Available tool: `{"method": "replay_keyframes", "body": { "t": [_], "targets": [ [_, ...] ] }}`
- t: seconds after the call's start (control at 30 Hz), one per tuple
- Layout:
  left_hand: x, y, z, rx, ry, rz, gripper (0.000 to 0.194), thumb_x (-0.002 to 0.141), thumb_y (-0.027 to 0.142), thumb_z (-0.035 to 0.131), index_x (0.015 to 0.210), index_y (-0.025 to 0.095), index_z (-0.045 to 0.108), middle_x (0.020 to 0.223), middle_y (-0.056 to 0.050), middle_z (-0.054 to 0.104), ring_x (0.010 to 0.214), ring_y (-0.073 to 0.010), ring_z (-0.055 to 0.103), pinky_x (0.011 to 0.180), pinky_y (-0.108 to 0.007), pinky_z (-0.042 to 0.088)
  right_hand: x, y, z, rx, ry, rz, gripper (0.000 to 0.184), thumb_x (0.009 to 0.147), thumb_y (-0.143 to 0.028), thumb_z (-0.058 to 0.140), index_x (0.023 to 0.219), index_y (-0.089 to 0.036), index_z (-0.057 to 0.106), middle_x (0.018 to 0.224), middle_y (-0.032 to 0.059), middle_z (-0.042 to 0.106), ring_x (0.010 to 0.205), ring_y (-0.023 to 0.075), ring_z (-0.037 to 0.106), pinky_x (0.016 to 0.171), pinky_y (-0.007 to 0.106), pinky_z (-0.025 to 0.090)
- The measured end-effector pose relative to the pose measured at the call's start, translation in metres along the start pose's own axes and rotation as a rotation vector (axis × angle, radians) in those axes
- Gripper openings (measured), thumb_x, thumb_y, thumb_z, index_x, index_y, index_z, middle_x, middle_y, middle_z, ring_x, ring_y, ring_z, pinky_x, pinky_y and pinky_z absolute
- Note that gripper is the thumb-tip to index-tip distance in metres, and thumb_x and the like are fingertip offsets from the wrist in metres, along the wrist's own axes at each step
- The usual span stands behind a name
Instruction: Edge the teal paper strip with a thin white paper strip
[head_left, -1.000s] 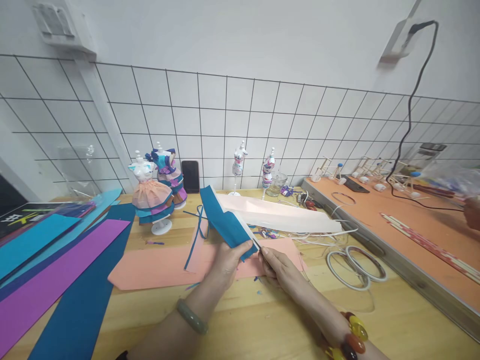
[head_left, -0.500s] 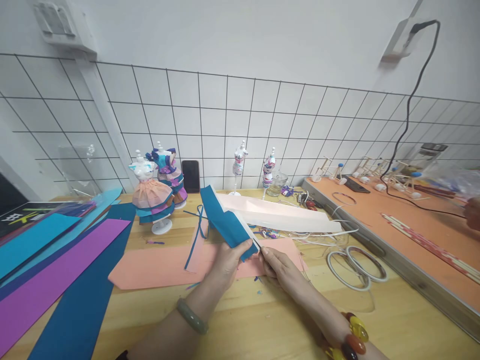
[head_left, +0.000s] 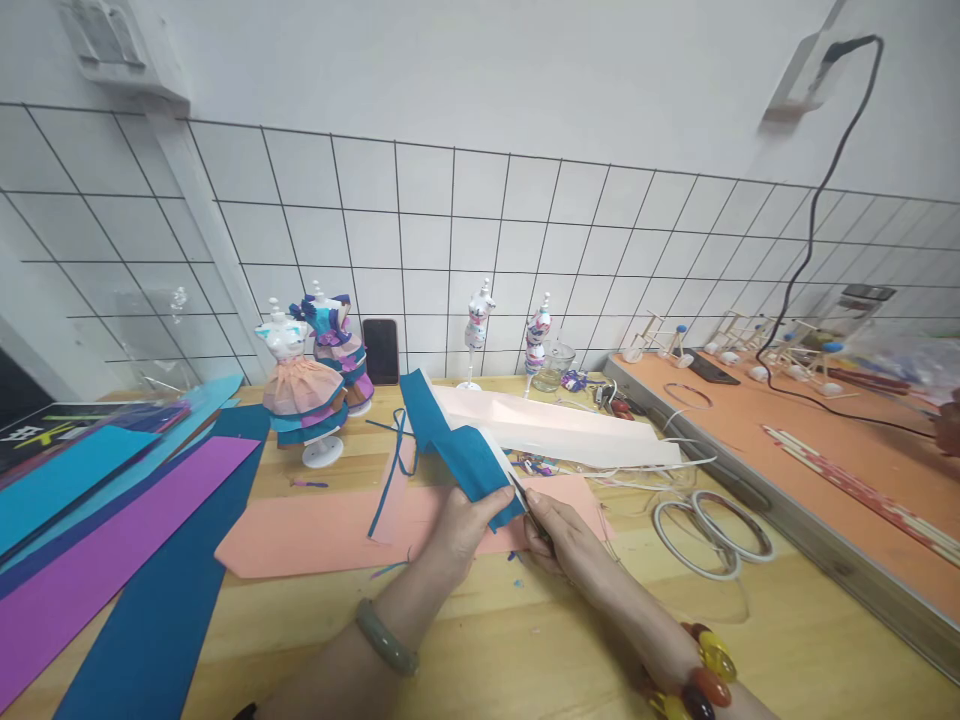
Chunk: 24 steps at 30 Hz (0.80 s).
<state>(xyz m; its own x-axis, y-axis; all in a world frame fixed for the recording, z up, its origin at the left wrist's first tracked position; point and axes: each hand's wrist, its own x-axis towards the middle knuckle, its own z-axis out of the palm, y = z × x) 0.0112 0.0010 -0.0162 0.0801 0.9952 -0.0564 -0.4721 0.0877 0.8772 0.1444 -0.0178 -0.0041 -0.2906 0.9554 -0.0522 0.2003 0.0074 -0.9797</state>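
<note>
Here, left fingers [head_left: 496, 500] clamp the blue paper [head_left: 472, 452], apparently steadying its four-o'clock edge for scissors [head_left: 537, 527] gripped between right fingers [head_left: 551, 509].

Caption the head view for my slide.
The left hand grips a blue sheet while the right hand holds a slim dark tool at its edge, small mannequins standing behind.

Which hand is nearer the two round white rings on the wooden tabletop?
Right. The right hand is left of the rings, apart from them; the left hand is farther left.
</note>
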Motion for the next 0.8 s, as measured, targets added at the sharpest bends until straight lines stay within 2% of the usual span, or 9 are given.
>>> {"method": "replay_keyframes", "body": {
  "t": [0.37, 0.63, 0.8],
  "targets": [
    [0.0002, -0.0036, -0.0013, -0.006, -0.029, -0.012, 0.025, 0.060, 0.027, 0.075, 0.079, 0.015, 0.065, 0.082, -0.004, 0.068, 0.076, -0.0176, 0.061, 0.074, -0.030, 0.047, 0.0000, -0.0021, -0.0001, -0.042, 0.011, -0.008, 0.053, 0.083, -0.065, 0.032, 0.052, -0.022, 0.031, 0.041, -0.0076, 0.028, 0.040, 0.0085, 0.024, 0.041, 0.025, 0.017],
    [-0.0007, -0.0018, 0.0008, 0.020, -0.007, -0.031, 0.024, 0.060, 0.027, 0.075, 0.077, 0.015, 0.063, 0.077, -0.003, 0.066, 0.072, -0.0162, 0.059, 0.071, -0.029, 0.046, -0.0006, -0.0038, -0.0001, -0.049, 0.027, -0.028, 0.050, 0.084, -0.063, 0.032, 0.054, -0.022, 0.033, 0.046, -0.0071, 0.030, 0.044, 0.0090, 0.026, 0.045, 0.025, 0.022],
    [-0.0016, -0.0013, 0.0010, 0.031, -0.016, -0.017, 0.023, 0.059, 0.028, 0.075, 0.074, 0.015, 0.063, 0.076, -0.003, 0.066, 0.070, -0.0158, 0.059, 0.069, -0.027, 0.046, 0.0003, -0.0015, -0.0004, -0.044, 0.021, -0.016, 0.050, 0.083, -0.064, 0.031, 0.056, -0.022, 0.033, 0.045, -0.0078, 0.029, 0.042, 0.0089, 0.024, 0.043, 0.025, 0.020]
  ]
}}
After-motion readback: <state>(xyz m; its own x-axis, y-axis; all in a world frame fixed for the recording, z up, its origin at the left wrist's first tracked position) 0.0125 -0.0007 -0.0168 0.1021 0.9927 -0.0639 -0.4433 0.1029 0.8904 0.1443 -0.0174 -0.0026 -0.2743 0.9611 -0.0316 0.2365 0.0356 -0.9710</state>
